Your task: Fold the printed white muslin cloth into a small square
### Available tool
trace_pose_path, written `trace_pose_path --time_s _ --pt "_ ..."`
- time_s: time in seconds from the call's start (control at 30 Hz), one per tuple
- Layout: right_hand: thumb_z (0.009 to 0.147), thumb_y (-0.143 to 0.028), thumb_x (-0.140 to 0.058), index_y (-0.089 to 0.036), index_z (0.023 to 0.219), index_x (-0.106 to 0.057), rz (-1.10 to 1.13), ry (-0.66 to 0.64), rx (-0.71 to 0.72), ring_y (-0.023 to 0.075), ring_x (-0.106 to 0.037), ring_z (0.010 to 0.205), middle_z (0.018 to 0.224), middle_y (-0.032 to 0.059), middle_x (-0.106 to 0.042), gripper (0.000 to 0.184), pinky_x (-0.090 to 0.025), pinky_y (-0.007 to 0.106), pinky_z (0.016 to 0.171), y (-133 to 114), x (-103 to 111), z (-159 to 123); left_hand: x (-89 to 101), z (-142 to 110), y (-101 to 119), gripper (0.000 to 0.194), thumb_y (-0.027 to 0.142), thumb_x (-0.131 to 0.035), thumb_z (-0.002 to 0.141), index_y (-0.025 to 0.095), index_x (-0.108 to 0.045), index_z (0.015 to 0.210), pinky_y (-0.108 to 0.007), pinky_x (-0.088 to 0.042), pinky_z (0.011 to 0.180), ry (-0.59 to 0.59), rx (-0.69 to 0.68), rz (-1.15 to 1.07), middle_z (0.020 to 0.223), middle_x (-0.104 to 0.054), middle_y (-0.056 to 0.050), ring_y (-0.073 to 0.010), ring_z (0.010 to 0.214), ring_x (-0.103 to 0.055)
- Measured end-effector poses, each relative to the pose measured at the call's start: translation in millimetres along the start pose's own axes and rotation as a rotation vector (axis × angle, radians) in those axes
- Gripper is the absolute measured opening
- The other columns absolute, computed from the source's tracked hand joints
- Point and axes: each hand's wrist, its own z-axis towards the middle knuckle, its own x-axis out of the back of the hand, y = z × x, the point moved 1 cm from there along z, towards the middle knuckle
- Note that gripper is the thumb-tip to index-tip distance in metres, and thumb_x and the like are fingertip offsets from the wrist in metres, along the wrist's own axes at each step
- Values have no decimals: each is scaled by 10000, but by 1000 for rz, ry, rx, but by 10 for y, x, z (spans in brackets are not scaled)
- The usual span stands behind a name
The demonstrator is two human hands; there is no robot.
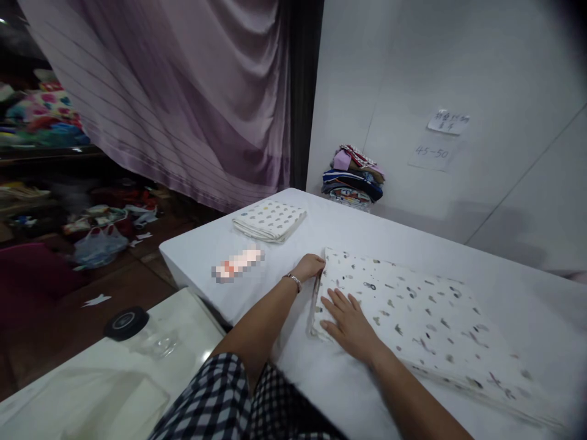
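A long folded cloth (413, 318), white with small printed plants and rainbows, lies flat on the white table (275, 281) before me. At its left end, my left hand (309, 267) has its fingers closed on the cloth's far corner, and a bracelet circles that wrist. My right hand (346, 321) rests palm down on top of the same cloth near that end, fingers spread. Farther back on the table sits a smaller folded cloth (270, 220) with a grey leaf-like print; neither hand touches it.
A pixelated object (238, 264) lies left of my left arm. A clear jar with a black lid (127, 322) is on the lower-left surface. Folded clothes (353, 177) are stacked by the wall, a purple curtain (220, 91) hangs behind, and bags (101, 244) lie on the floor.
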Motion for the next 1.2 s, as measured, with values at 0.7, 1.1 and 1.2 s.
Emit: trace_pose_path --time_s 0.7,1.1,1.2 --pt "920 -573 -236 -235 1437 -292 33 -19 6 245 -85 1398 1520 61 -153 620 -75 486 1116 -46 67 -14 -38 -77 3 515 527 -307 879 130 -603 1021 -286 -425 742 218 -7 381 1025 -672 -151 -238 961 -622" --pt "917 -576 -253 -240 1437 -284 72 33 29 265 -111 1392 1513 84 -188 619 -88 513 1108 -26 33 3 -130 -170 65 427 487 -423 834 133 -565 1028 -327 -426 790 189 -63 526 1077 -642 -153 -272 1020 -596" --pt "912 -580 -269 -243 1435 -284 67 36 30 274 -120 1389 1514 90 -182 622 -102 521 1102 -35 42 10 -75 -177 80 565 599 -390 810 101 -583 993 -360 -431 763 150 -22 521 1052 -645 -204 -323 1008 -600"
